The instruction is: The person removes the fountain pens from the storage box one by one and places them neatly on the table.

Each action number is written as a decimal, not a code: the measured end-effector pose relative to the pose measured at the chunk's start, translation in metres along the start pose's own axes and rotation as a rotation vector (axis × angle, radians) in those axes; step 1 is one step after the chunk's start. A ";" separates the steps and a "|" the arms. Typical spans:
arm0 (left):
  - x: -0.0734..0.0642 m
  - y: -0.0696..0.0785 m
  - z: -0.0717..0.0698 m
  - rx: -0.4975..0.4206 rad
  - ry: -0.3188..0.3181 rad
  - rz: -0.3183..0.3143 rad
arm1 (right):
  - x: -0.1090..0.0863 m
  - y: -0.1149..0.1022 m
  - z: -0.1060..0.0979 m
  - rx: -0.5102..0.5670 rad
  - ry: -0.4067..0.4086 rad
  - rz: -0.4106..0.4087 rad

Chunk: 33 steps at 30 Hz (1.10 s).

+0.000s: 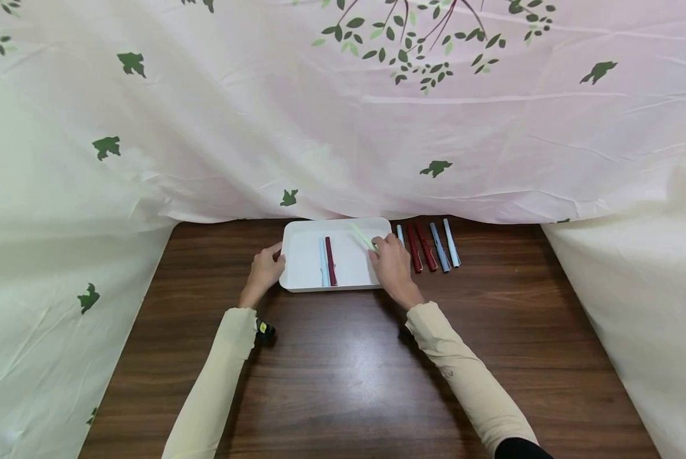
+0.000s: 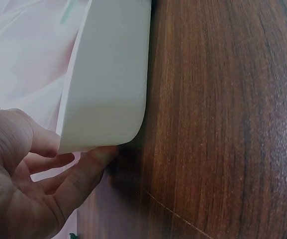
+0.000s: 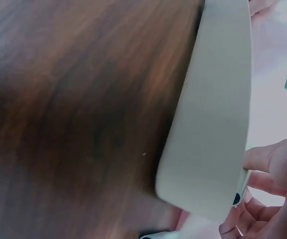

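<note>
A white tray (image 1: 354, 271) lies on the table near the back cloth. My left hand (image 1: 266, 271) grips its left end, thumb at the rim and fingers against the outer wall, as the left wrist view shows. Over the tray's right part, my right hand (image 1: 393, 264) pinches a light green pen (image 1: 362, 236) that slants up to the left. The dark end of that pen (image 3: 237, 198) shows by the fingers in the right wrist view. Inside the tray, a light blue pen (image 1: 323, 262) and a dark red pen (image 1: 331, 261) lie side by side.
Right of the tray several pens lie in a row: a light blue one (image 1: 400, 233) partly behind my right hand, two dark red ones (image 1: 414, 247), a blue one (image 1: 439, 247) and a pale blue one (image 1: 451, 242). A patterned cloth (image 1: 331, 159) hangs behind the table (image 1: 343, 395).
</note>
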<state>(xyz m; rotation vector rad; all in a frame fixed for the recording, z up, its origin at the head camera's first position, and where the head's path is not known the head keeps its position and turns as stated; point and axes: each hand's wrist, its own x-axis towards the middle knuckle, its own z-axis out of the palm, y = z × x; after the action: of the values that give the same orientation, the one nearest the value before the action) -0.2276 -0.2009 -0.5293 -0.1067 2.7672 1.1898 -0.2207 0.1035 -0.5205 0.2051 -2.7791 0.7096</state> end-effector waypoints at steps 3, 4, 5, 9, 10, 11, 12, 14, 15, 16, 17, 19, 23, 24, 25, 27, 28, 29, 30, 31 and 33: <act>-0.001 0.002 0.002 0.002 -0.004 0.001 | -0.002 0.007 -0.002 0.011 0.008 0.018; -0.001 0.002 0.002 -0.002 -0.007 0.002 | -0.002 0.010 -0.003 0.011 0.013 0.022; -0.001 0.003 0.003 -0.002 -0.009 0.004 | -0.003 0.013 -0.004 0.011 0.018 0.024; -0.002 0.004 0.004 -0.012 -0.010 0.008 | -0.004 0.023 -0.009 0.014 0.040 0.019; -0.003 0.005 0.004 -0.015 -0.008 0.009 | -0.004 0.025 -0.010 0.015 0.046 0.014; -0.003 0.005 0.004 -0.015 -0.008 0.009 | -0.004 0.027 -0.012 0.018 0.051 0.013; -0.003 0.005 0.004 -0.016 -0.005 0.007 | -0.004 0.029 -0.013 0.024 0.056 0.012; -0.004 0.005 0.004 -0.016 -0.002 0.005 | -0.004 0.033 -0.016 0.033 0.066 0.012; -0.004 0.005 0.003 -0.015 0.001 0.005 | -0.003 0.035 -0.018 0.035 0.070 0.015; -0.004 0.004 0.003 -0.013 0.004 0.005 | -0.003 0.037 -0.019 0.039 0.077 0.019; -0.004 0.004 0.003 -0.010 0.006 0.005 | -0.002 0.039 -0.020 0.043 0.082 0.023; -0.004 0.005 0.002 -0.006 0.007 0.007 | -0.001 0.045 -0.022 0.045 0.085 0.028; -0.002 0.005 0.002 -0.001 0.003 -0.001 | -0.001 0.056 -0.026 0.042 0.075 0.039; -0.002 0.005 0.002 0.001 0.002 -0.003 | -0.001 0.059 -0.026 0.043 0.073 0.041; -0.002 0.005 0.002 0.001 0.000 -0.006 | -0.001 0.062 -0.027 0.042 0.072 0.045; -0.002 0.005 0.002 0.001 -0.004 -0.009 | -0.002 0.068 -0.028 0.032 0.070 0.059; -0.002 0.005 0.002 0.001 -0.005 -0.010 | -0.003 0.071 -0.029 0.024 0.071 0.064; -0.002 0.004 0.002 0.000 -0.003 -0.010 | -0.003 0.073 -0.030 0.021 0.070 0.071; -0.002 0.004 0.002 0.000 -0.002 -0.011 | -0.004 0.075 -0.031 0.017 0.068 0.078; -0.002 0.004 0.001 0.000 0.002 -0.010 | -0.004 0.077 -0.031 0.010 0.065 0.085; -0.002 0.004 0.001 0.003 0.009 -0.006 | -0.004 0.081 -0.034 0.005 0.062 0.097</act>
<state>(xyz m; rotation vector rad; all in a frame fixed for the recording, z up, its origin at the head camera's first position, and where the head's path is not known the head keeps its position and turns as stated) -0.2257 -0.1979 -0.5268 -0.1205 2.7739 1.1869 -0.2259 0.1904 -0.5291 0.0489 -2.7439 0.7334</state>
